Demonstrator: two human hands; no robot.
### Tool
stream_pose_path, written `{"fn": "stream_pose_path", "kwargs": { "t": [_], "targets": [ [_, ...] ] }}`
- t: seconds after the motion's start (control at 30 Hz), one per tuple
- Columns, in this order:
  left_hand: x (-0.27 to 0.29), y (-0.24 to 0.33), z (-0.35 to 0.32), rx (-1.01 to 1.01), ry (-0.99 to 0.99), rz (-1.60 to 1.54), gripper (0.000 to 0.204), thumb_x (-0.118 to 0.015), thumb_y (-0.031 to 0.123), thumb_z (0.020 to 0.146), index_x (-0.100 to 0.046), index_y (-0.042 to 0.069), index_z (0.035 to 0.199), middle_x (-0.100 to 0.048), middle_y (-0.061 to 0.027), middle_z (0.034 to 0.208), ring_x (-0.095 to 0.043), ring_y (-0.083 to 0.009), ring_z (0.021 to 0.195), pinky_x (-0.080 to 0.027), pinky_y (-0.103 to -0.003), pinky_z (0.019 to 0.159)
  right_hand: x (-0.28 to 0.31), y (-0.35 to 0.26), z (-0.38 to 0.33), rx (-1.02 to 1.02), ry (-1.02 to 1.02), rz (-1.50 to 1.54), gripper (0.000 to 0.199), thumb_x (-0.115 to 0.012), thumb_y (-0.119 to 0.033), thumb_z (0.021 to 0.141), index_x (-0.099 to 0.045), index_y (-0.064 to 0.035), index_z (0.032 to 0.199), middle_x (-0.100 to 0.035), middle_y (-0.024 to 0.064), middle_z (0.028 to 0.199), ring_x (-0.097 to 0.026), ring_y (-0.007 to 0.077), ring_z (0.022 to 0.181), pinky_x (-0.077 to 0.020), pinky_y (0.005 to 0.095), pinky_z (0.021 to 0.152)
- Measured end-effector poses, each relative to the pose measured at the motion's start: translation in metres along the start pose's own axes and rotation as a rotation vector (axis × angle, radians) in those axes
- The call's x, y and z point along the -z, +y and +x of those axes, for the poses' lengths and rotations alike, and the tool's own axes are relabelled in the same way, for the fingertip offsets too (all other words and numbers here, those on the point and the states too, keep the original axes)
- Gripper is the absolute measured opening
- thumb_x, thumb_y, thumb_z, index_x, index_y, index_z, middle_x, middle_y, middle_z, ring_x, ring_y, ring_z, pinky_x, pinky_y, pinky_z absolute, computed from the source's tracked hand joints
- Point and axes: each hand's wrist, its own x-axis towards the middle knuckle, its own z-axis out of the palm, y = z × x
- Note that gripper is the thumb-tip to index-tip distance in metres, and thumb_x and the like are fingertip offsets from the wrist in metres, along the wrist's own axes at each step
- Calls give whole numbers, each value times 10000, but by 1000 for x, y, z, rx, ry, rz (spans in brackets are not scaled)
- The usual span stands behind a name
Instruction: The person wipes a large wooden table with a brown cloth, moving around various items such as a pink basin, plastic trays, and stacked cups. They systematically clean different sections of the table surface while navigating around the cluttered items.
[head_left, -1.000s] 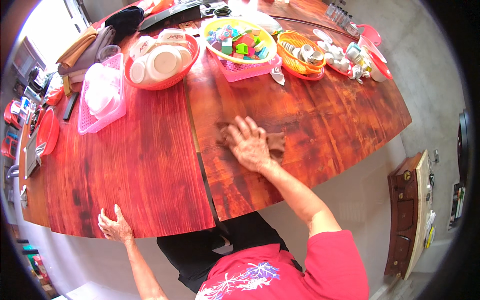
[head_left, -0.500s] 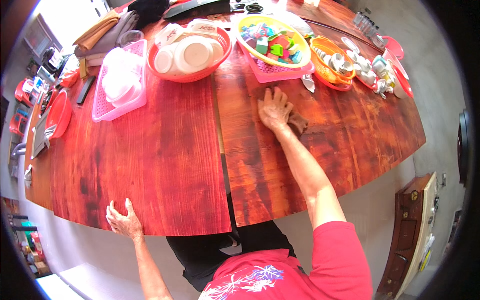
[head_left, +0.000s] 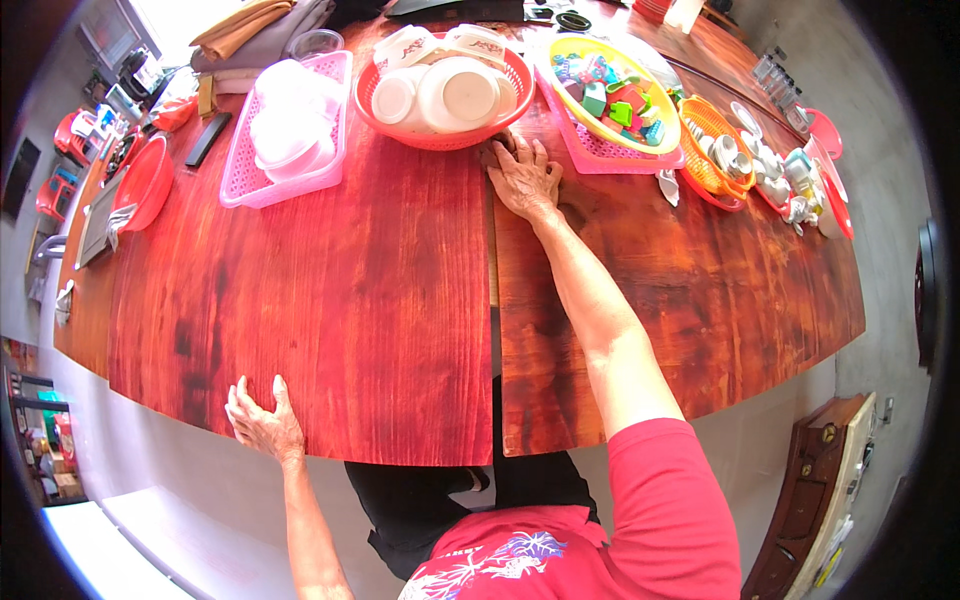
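My right hand (head_left: 525,180) is stretched to the far middle of the red-brown wooden table (head_left: 330,290), beside the gap between its boards. Its fingers press on a brown cloth (head_left: 495,151), of which only a small dark part shows. Just past it stands a red basket (head_left: 440,135) of white bowls (head_left: 462,95); to its right is a pink basket (head_left: 608,160) with a yellow basket (head_left: 640,145) of colourful toy blocks (head_left: 622,105) on top. At the near left table edge rests my left hand (head_left: 268,420), fingers apart, holding nothing.
Farther left are a pink basket (head_left: 235,180) of white dishes, a dark flat object (head_left: 207,140) and a red basin (head_left: 150,185). Orange baskets (head_left: 712,115) with cups and a white spoon (head_left: 668,187) lie at right. A wooden cabinet (head_left: 820,480) stands beyond the table.
My right hand has slid the cloth leftward and farther away, from the right board to near the red basket. My left hand stays by the table edge. The whole view has shifted slightly.
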Motion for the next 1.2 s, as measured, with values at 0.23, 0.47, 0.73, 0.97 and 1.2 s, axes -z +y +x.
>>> {"fn": "stream_pose_path", "kwargs": {
  "t": [0.23,0.47,0.73,0.97,1.2],
  "targets": [
    [-3,-4,4,-13,0,49,620,-613,568,866,-486,213,1358,-422,-81,1440,-344,-288,1374,-258,-520,1107,5,15,-69,332,127,37,483,-517,-447,917,-492,-265,1364,-374,41,1499,-334,304,1364,-288,523,1057],
    [-12,-13,10,0,-10,88,637,-561,633,869,-496,227,1356,-442,-46,1434,-382,-275,1350,-278,-537,1083,35,16,-191,537,219,171,397,-557,-423,904,-581,-201,1233,-478,82,1374,-416,320,1290,-336,498,1000],
    [-9,-9,11,-12,-36,81,654,-528,666,870,-501,236,1362,-472,-54,1414,-412,-274,1327,-319,-536,1060,84,95,-312,379,68,53,538,-639,-389,829,-541,-237,1336,-400,68,1486,-325,294,1373,-255,465,1074],
    [-8,-13,17,-53,25,82,654,-511,682,869,-535,221,1332,-506,-78,1378,-467,-287,1273,-362,-532,1026,87,232,-356,-36,103,-289,614,-610,-423,866,-461,-215,1424,-359,75,1517,-312,299,1388,-258,466,1065],
    [-5,-8,7,-33,25,101,622,-560,635,860,-558,194,1299,-535,-73,1348,-485,-290,1250,-386,-511,995,81,359,-345,-668,92,-328,598,-494,-487,947,-400,-200,1463,-325,77,1537,-286,314,1402,-289,534,1057]
  ]
}}
